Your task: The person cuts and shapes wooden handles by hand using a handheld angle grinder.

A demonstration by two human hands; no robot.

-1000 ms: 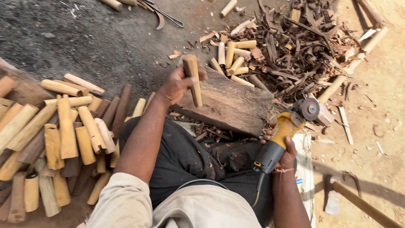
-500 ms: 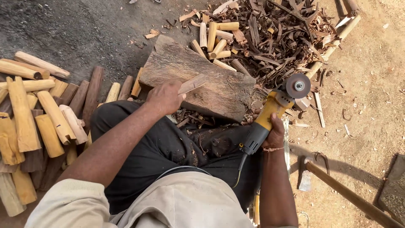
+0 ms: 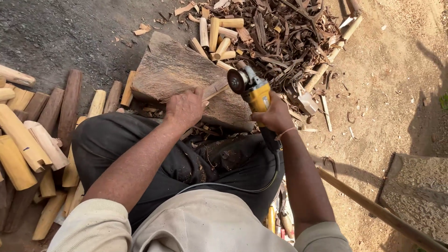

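Observation: the person sits on the ground with a flat wooden block (image 3: 175,74) lying just beyond the knees. The left hand (image 3: 185,108) is closed around the near end of a short wooden stick (image 3: 215,88) and presses it onto the block's near right part. The right hand (image 3: 271,115) is wrapped tight around the yellow body of an angle grinder (image 3: 252,88), whose disc (image 3: 236,81) sits at the stick's free end, touching or just short of it; contact cannot be confirmed.

Orientation: the stick lies nearly flat on the block. Its long axis runs from near left, inside the fist, to far right, so the free end points at the disc. The grinder's body runs from near right to far left, with the disc leading.

Risks, as judged:
- The left hand's fingers lie near the disc along a short workpiece. A slip or a kick along the stick could carry the wheel to the knuckles.
- The stick is held by hand pressure only, with no clamp. If the disc catches, it may twist or be thrown clear.
- The black power cord (image 3: 242,187) loops across the lap and could snag the right forearm.
- Both hands are bare, and dry bark shavings (image 3: 289,37) lie heaped just beyond the block, where sparks or chips would land.
- Cut stick lengths (image 3: 28,140) are stacked at the left, well apart from the disc.
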